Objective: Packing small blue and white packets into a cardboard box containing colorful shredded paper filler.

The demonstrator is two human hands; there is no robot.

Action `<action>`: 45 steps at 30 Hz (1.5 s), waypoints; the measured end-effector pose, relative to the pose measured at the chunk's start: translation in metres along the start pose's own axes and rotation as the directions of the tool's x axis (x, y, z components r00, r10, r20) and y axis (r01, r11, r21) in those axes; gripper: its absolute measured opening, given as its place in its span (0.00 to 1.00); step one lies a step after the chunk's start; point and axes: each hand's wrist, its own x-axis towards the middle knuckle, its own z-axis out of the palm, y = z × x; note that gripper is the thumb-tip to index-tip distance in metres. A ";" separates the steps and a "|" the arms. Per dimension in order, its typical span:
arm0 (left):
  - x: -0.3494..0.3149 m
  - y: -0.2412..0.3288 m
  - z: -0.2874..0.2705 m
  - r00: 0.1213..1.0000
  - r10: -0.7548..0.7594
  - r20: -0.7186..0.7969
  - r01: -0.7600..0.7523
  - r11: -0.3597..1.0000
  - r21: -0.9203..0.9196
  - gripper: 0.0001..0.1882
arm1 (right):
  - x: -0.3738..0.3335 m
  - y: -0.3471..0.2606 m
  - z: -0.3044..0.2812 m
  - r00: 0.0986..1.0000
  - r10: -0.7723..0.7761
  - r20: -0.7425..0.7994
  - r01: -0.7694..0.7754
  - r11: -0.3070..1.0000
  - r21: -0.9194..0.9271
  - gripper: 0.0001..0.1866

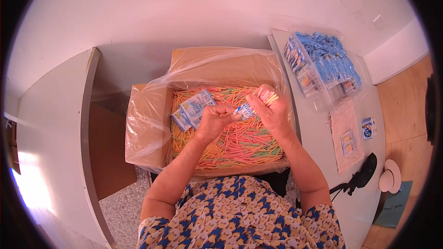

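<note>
Over a large cardboard box (150, 122) full of thin pastel sticks (240, 145), my two hands meet near the middle. My left hand (216, 120) pinches a small blue-and-white packet (245, 111) by its lower end. In my right hand (274, 115) is a bunch of pink and yellow sticks (268, 96), their ends showing above the fingers, close against the packet's upper end. Whether any sticks are inside the packet I cannot tell. Flat blue-and-white packets (194, 109) lie on the loose sticks, left of my left hand.
Clear plastic lines the box. On the right table (318, 143) a clear bin (323, 64) holds many blue packets. Nearer lie a pink cloth (345, 157), a small blue-and-white card (368, 128) and a black object (364, 173). A grey panel (55, 124) stands at left.
</note>
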 end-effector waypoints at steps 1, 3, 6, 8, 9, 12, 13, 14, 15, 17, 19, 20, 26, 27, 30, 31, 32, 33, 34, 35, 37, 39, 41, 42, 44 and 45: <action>0.000 0.001 0.000 1.000 0.002 -0.006 -0.002 1.000 -0.003 0.05 | 0.000 -0.002 0.001 1.000 -0.001 0.007 0.001 1.000 -0.001 0.13; 0.000 0.002 0.001 1.000 -0.023 -0.016 0.022 0.999 -0.032 0.04 | -0.001 -0.006 0.002 0.999 -0.027 0.037 0.028 0.999 -0.031 0.14; 0.000 -0.002 0.002 0.998 0.044 -0.038 -0.048 0.994 -0.098 0.03 | -0.002 -0.001 0.003 0.999 0.041 0.034 -0.041 0.999 0.009 0.12; 0.000 -0.001 0.005 0.997 0.061 -0.044 -0.065 0.993 -0.096 0.03 | -0.002 -0.002 0.006 0.996 0.080 0.043 -0.082 0.996 0.040 0.12; 0.000 -0.001 0.006 0.996 0.074 -0.044 -0.078 0.993 -0.092 0.03 | -0.001 -0.002 0.007 0.991 0.122 0.047 -0.125 0.990 0.071 0.12; 0.000 0.000 0.005 0.997 0.014 -0.072 -0.026 0.987 -0.159 0.03 | -0.001 0.000 0.014 0.999 0.046 0.015 -0.048 0.984 0.169 0.13; 0.001 0.000 0.005 0.997 0.017 -0.076 -0.029 0.986 -0.162 0.03 | -0.002 -0.002 0.016 0.999 0.044 0.020 -0.047 0.985 0.167 0.13; 0.000 0.000 0.005 0.996 0.035 -0.083 -0.048 0.986 -0.157 0.03 | -0.004 -0.005 0.018 0.997 0.078 0.020 -0.080 0.978 0.195 0.14; 0.000 -0.001 0.005 0.995 0.053 -0.089 -0.066 0.986 -0.153 0.03 | -0.004 -0.008 0.020 0.993 0.112 0.020 -0.114 0.968 0.222 0.16; 0.000 -0.001 0.006 0.994 0.082 -0.075 -0.093 0.981 -0.170 0.03 | -0.003 -0.015 0.019 0.988 0.142 0.065 -0.152 0.966 0.210 0.17; -0.001 -0.002 0.005 0.992 0.111 -0.058 -0.120 0.975 -0.186 0.03 | -0.002 -0.014 0.018 0.980 0.171 0.105 -0.189 0.962 0.197 0.19; 0.000 -0.002 0.005 0.993 0.104 -0.056 -0.113 0.975 -0.189 0.04 | -0.003 -0.009 0.017 0.975 0.199 0.094 -0.217 0.942 0.257 0.19; -0.001 0.001 0.004 0.996 0.070 -0.058 -0.081 0.974 -0.209 0.05 | -0.004 -0.003 0.014 0.961 0.276 0.024 -0.270 0.912 0.310 0.21; -0.001 -0.001 0.004 0.995 0.076 -0.059 -0.085 0.982 -0.171 0.05 | -0.004 0.000 0.013 0.953 0.302 0.018 -0.292 0.901 0.320 0.22; 0.000 -0.002 0.004 0.994 0.091 -0.053 -0.098 0.983 -0.156 0.05 | -0.004 0.006 0.016 0.931 0.365 -0.005 -0.311 0.800 0.514 0.22; 0.000 -0.002 0.004 0.995 0.090 -0.051 -0.097 0.983 -0.154 0.05 | -0.004 0.005 0.016 0.931 0.366 -0.007 -0.310 0.799 0.515 0.22; -0.001 -0.002 0.004 0.995 0.090 -0.045 -0.097 0.979 -0.179 0.05 | -0.004 0.003 0.016 0.929 0.369 -0.007 -0.311 0.794 0.523 0.23; -0.001 -0.002 0.004 0.995 0.091 -0.039 -0.097 0.974 -0.203 0.05 | -0.005 0.001 0.017 0.928 0.372 -0.007 -0.312 0.788 0.530 0.23; -0.001 -0.002 0.004 0.995 0.089 -0.039 -0.095 0.975 -0.201 0.05 | -0.004 0.001 0.017 0.928 0.373 -0.008 -0.311 0.787 0.533 0.23; -0.001 -0.003 0.004 0.994 0.103 -0.040 -0.108 0.976 -0.190 0.05 | -0.004 0.000 0.017 0.920 0.391 -0.004 -0.323 0.766 0.555 0.23; 0.000 -0.003 0.004 0.993 0.116 -0.039 -0.121 0.977 -0.177 0.05 | -0.004 0.000 0.016 0.913 0.408 0.000 -0.333 0.744 0.579 0.23; 0.000 -0.004 0.004 0.995 0.091 -0.041 -0.097 0.975 -0.202 0.05 | -0.008 -0.001 0.014 0.934 0.357 -0.005 -0.320 0.841 0.436 0.20; -0.001 -0.002 0.004 0.995 0.090 -0.040 -0.096 0.975 -0.201 0.05 | -0.010 -0.007 0.013 0.950 0.313 0.027 -0.303 0.890 0.340 0.21; -0.001 -0.002 0.004 0.995 0.090 -0.041 -0.096 0.975 -0.202 0.05 | -0.010 -0.010 0.013 0.961 0.270 0.064 -0.277 0.930 0.241 0.22; -0.001 -0.006 0.003 0.995 0.088 -0.045 -0.095 0.975 -0.201 0.05 | -0.009 -0.015 0.013 0.956 0.273 0.104 -0.289 0.937 0.198 0.21; -0.001 -0.008 0.002 0.995 0.087 -0.050 -0.095 0.975 -0.200 0.05 | -0.008 -0.016 0.013 0.950 0.277 0.145 -0.298 0.942 0.154 0.21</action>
